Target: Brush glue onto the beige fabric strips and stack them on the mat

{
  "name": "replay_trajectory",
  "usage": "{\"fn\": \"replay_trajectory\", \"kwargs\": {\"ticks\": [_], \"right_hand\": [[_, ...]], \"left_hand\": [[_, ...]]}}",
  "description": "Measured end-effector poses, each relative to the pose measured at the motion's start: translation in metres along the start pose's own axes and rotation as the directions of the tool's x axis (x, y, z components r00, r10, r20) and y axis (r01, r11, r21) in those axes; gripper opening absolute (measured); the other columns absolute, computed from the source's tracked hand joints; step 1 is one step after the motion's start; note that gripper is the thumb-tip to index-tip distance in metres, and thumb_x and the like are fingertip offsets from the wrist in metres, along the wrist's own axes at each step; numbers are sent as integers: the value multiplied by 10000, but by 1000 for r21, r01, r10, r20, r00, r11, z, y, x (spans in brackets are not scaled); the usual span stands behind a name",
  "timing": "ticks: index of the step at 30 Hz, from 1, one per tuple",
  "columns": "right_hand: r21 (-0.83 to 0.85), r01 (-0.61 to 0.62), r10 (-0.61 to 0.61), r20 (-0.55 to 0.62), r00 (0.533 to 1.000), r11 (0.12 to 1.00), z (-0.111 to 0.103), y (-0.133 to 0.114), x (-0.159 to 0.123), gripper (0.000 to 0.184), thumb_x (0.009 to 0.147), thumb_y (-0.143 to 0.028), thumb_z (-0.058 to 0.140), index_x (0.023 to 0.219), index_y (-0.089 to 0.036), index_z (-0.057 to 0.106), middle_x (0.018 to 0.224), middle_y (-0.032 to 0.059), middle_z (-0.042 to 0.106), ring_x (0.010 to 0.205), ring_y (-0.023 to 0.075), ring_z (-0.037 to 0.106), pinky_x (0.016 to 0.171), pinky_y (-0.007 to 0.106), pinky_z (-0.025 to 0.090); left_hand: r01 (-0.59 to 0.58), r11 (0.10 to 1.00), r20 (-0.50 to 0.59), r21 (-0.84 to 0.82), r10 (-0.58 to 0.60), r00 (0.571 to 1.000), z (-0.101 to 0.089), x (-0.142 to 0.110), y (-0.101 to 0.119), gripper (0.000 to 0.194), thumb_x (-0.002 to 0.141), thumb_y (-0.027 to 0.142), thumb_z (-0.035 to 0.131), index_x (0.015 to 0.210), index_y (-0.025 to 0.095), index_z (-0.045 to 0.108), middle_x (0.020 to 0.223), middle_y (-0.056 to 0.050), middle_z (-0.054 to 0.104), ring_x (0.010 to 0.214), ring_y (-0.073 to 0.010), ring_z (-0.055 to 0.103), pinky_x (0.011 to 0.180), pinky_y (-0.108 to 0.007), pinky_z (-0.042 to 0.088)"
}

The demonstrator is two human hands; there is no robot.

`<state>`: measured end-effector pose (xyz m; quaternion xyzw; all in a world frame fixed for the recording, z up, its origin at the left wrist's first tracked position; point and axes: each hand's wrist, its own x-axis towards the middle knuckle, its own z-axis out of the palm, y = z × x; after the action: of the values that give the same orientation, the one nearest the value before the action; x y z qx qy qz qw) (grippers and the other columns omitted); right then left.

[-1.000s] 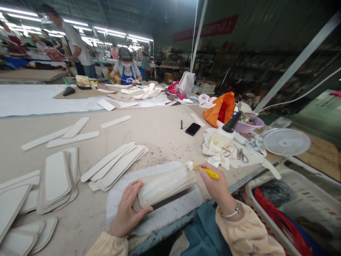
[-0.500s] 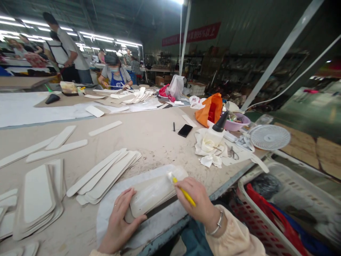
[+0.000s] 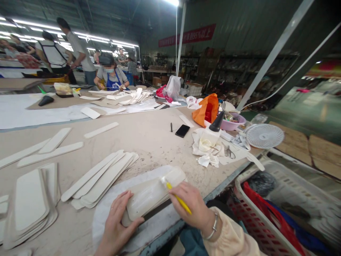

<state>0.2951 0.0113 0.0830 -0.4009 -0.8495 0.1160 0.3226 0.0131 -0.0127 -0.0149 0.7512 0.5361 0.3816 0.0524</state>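
Observation:
My right hand (image 3: 190, 204) pinches the yellow handle of a brush (image 3: 179, 199). Its white-coated bristles touch the top of a stack of pale, round-cornered panels (image 3: 145, 199), whose upper face shines with a wet white film. Around the stack's near left end my left hand (image 3: 117, 220) is spread, fingertips on the far edge and thumb along the near edge, steadying it. Beneath the stack lies a white sheet (image 3: 102, 213). Fanned just to the left are several long white panels (image 3: 99, 176), with a thicker pile of panels (image 3: 30, 201) beyond.
A white bottle with a black nozzle (image 3: 217, 122), a phone (image 3: 182, 131), an orange bag (image 3: 205, 110) and a white fan (image 3: 264, 136) lie to the right. Below the table edge stands a plastic basket (image 3: 255, 220). Across the table a co-worker (image 3: 112, 73) handles similar panels.
My right hand has swept the brush leftward along the top panel, from its far right end toward the middle. My left hand keeps its place on the stack. The view has turned slightly right.

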Motion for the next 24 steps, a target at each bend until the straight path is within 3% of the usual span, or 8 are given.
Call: {"fn": "replay_trajectory", "kwargs": {"ticks": [3, 7, 11, 14, 17, 20, 22, 24], "right_hand": [[-137, -104, 89, -115, 989, 985, -10, 22, -12, 152, 923, -152, 473, 983, -173, 611, 805, 72, 629, 769, 194, 568, 711, 332, 460], [-213, -122, 113, -53, 992, 970, -5, 15, -21, 152, 915, -158, 468, 925, -177, 618, 768, 69, 613, 744, 202, 554, 677, 332, 447], [12, -12, 11, 59, 998, 1000, 15, -25, -13, 150, 893, -165, 481, 924, -178, 627, 744, 52, 617, 701, 180, 549, 651, 303, 441], [236, -43, 32, 52, 998, 971, 23, -37, -7, 141, 891, -173, 498, 914, -188, 637, 767, 34, 647, 717, 159, 579, 677, 275, 452], [364, -215, 234, -8, 972, 906, 15, -17, -9, 153, 913, -195, 500, 868, -194, 646, 789, 25, 659, 750, 149, 611, 710, 256, 466], [364, -349, 417, -127, 900, 864, -3, 20, -18, 160, 918, -230, 514, 825, -197, 640, 763, 16, 647, 726, 150, 615, 679, 247, 471], [285, -369, 436, -225, 871, 885, -14, 38, -24, 146, 915, -235, 524, 828, -199, 635, 781, 24, 651, 739, 160, 618, 684, 257, 475], [163, -331, 365, -283, 887, 930, -18, 43, -27, 119, 911, -217, 527, 860, -196, 632, 832, 44, 664, 786, 178, 623, 730, 285, 478]], "left_hand": [[-8, 1000, 9, 2, 8, 1000, 0, 0, 1, 759, 734, 495, 718, 1374, 225, 413, 1315, -153, 538, 1207, -352, 522, 1000, -555, 465], [-5, 1000, 23, -10, 5, 1000, 0, -1, 0, 760, 737, 482, 721, 1376, 219, 406, 1316, -154, 529, 1212, -353, 511, 1011, -561, 451], [2, 1000, 28, -19, -2, 1000, 0, -3, -2, 782, 736, 482, 721, 1392, 225, 382, 1318, -153, 530, 1220, -354, 506, 1011, -560, 450], [-3, 1000, 25, -6, 3, 1000, 1, -3, -3, 789, 738, 487, 717, 1400, 235, 371, 1314, -151, 535, 1219, -355, 509, 1007, -561, 452], [-14, 1000, 12, 11, 14, 1000, 1, -1, -2, 781, 739, 499, 713, 1392, 223, 386, 1308, -155, 540, 1206, -355, 519, 998, -556, 460], [-37, 999, 2, 20, 37, 999, 1, 0, -1, 765, 741, 494, 713, 1379, 203, 406, 1293, -155, 553, 1199, -347, 528, 1006, -537, 459], [-45, 999, 3, 16, 45, 999, 1, 1, 0, 760, 743, 482, 717, 1375, 192, 411, 1288, -157, 556, 1201, -341, 527, 1015, -526, 455], [-44, 999, 1, 11, 44, 999, 1, 1, 0, 765, 740, 475, 724, 1376, 188, 410, 1290, -160, 553, 1208, -341, 521, 1019, -527, 451]]}}
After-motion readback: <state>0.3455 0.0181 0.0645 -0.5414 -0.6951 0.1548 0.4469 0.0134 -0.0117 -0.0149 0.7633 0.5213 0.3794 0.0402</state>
